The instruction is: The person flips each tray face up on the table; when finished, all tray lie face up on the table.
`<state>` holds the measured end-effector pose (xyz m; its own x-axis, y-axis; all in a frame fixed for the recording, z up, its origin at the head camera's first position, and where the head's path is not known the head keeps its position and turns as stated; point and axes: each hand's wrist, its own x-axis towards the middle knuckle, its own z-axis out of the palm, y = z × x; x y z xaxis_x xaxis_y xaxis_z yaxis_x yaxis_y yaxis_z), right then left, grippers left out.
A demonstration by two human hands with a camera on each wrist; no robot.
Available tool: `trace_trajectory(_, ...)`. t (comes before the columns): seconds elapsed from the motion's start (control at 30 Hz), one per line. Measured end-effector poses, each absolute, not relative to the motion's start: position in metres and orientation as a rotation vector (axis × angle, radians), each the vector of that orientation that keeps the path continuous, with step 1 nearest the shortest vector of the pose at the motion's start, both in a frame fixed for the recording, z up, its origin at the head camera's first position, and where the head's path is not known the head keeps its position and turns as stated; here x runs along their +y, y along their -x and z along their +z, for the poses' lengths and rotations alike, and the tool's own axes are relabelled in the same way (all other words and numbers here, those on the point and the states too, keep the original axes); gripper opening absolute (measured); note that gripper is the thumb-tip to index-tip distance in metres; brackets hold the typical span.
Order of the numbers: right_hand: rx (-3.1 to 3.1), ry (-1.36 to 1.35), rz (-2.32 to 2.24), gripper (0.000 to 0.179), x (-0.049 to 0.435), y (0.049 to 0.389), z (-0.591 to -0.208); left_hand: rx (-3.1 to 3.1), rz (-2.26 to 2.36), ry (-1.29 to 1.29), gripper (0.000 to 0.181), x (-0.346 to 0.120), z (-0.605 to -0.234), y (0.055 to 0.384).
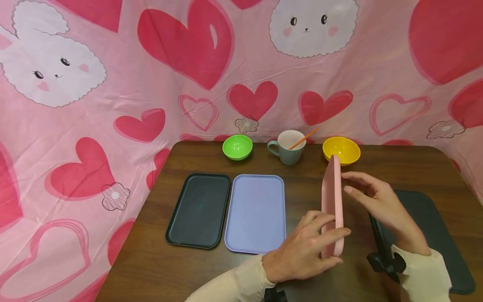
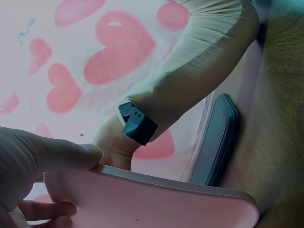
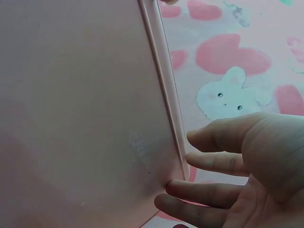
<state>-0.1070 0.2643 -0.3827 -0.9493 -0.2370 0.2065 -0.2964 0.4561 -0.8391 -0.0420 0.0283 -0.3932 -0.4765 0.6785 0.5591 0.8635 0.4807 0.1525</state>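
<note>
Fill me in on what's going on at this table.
A person is handling a pink tray, held up on edge: the left hand grips its near end, while the right hand is open beside its underside; whether it touches is hard to tell. To the left, a black tray and a lavender tray lie side by side. Behind them, along the table's far edge, stand a green bowl, a mug with an orange stick in it, and a yellow bowl.
</note>
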Motion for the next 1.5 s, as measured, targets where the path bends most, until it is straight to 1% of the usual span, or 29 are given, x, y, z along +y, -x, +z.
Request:
trace_trajectory(0.53,-2.695,-0.489,1.432,0.038,0.272,0.095,-0.373,-2.272,-0.495,1.327,0.054,0.043,-0.394,0.043)
trace_trajectory(0.9,-2.833,-0.469,1.294,0.043,0.281,0.086,-0.366,-2.254,-0.435,1.358,0.050,0.055,-0.393,0.044)
trace_trajectory(1.07,-2.862,-0.501,1.212,0.045,0.282,0.083,-0.363,-2.244,-0.421,1.351,0.043,0.059,-0.394,0.045)
trace_trajectory(1.27,-2.894,-0.548,1.147,0.039,0.279,0.081,-0.363,-2.227,-0.405,1.350,0.037,0.063,-0.398,0.046)
trace_trajectory(1.5,-2.952,-0.494,1.113,0.037,0.277,0.082,-0.362,-2.250,-0.350,1.367,0.038,0.066,-0.402,0.046)
